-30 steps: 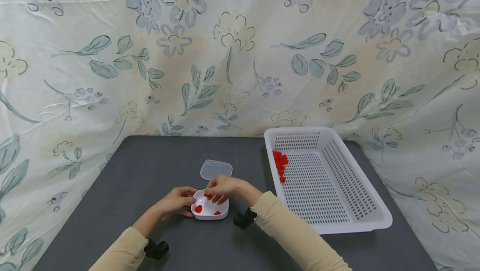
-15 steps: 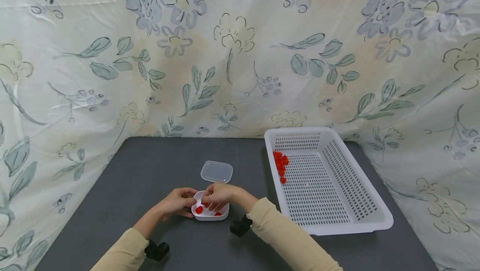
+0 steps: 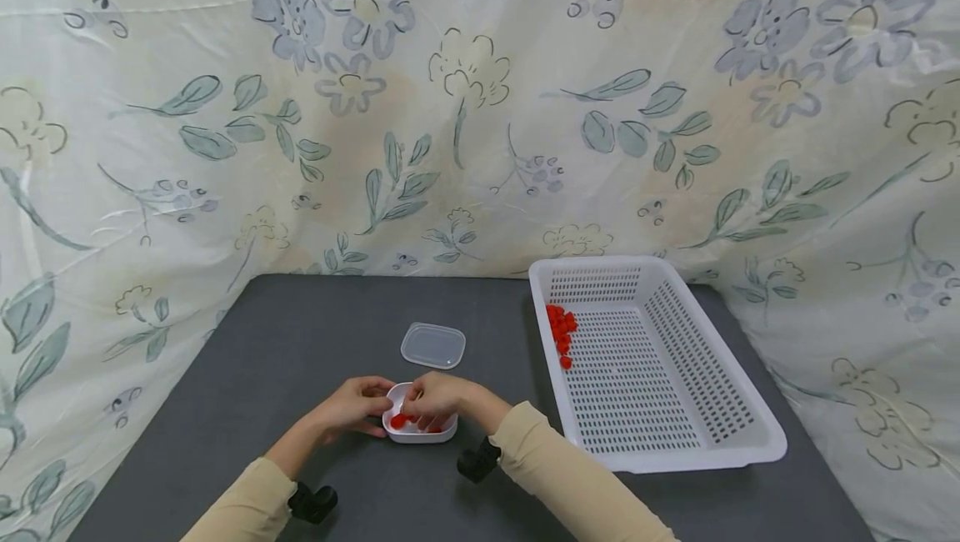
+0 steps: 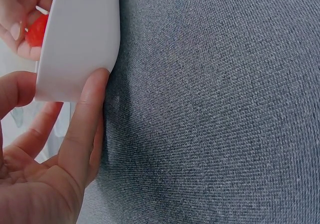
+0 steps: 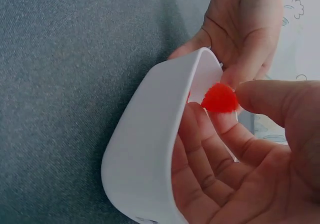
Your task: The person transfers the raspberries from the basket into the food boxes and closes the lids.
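A small white box [image 3: 420, 437] stands on the dark grey tabletop, with red pom-poms inside. My left hand [image 3: 348, 410] grips the box's left end, thumb at the rim and fingers along the outer wall, as the left wrist view shows. My right hand [image 3: 441, 398] reaches down into the box from the right. In the right wrist view, its thumb and index finger pinch a fuzzy red pom-pom [image 5: 220, 98] inside the rim, the other fingers reaching into the box. That hand covers part of the box's inside.
Behind the box lies a clear, flat lid [image 3: 432, 346]. To the right stands a large white perforated basket [image 3: 637, 375], with several red pom-poms [image 3: 560, 329] along its left wall. A floral cloth [image 3: 465, 192] hangs behind the table.
My right hand has moved slightly left and lower into the box. The left hand keeps its grip; box, lid and basket stay in place.
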Available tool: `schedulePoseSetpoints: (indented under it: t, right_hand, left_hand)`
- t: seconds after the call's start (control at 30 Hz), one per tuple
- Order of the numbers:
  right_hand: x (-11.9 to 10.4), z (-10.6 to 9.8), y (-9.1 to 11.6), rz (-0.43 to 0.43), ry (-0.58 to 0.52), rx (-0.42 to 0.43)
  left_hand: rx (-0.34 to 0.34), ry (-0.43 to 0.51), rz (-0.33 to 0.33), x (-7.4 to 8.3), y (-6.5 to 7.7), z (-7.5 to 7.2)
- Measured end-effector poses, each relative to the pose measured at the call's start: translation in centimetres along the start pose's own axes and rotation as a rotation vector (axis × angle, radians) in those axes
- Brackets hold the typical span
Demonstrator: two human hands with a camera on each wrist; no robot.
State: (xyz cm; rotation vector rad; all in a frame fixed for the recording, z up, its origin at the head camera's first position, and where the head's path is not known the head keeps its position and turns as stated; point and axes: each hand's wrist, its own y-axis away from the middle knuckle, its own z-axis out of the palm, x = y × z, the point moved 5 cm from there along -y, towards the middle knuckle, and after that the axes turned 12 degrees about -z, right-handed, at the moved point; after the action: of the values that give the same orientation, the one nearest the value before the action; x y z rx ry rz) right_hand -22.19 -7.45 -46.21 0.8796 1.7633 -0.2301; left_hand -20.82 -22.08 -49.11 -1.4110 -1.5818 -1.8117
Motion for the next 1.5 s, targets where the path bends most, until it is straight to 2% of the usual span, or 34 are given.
schedulePoseSetpoints:
  t: [0.3, 0.5, 0.73, 0.97, 1.23, 1.5]
  right_hand:
    - [-0.8, -1.0, 0.2, -0.020, 0.008, 0.003]
    - [-2.0, -2.8, 0.5, -0.056, 0.032, -0.002]
    - [-3.3, -6.1, 0.9, -0.137, 0.169, 0.059]
    - [-3.9, -10.0, 2.0, -0.185, 0.214, 0.141]
    - [-3.4, -14.1, 3.9, -0.164, 0.209, 0.241]
    - [-1.5, -17.7, 5.8, -0.124, 0.177, 0.324]
  left_hand:
    - [0.007, -0.001, 0.000, 0.2, -0.1, 0.0]
    - [0.025, -0.006, -0.018, 0.2, -0.2, -0.1]
    - [0.058, -0.013, -0.038, 0.0, -0.3, -0.2]
    - [0.064, -0.016, -0.042, 0.1, -0.3, -0.2]
    - [0.064, -0.025, -0.039, 0.1, -0.3, -0.2]
    - [0.065, -0.027, -0.050, 0.0, -0.4, -0.1]
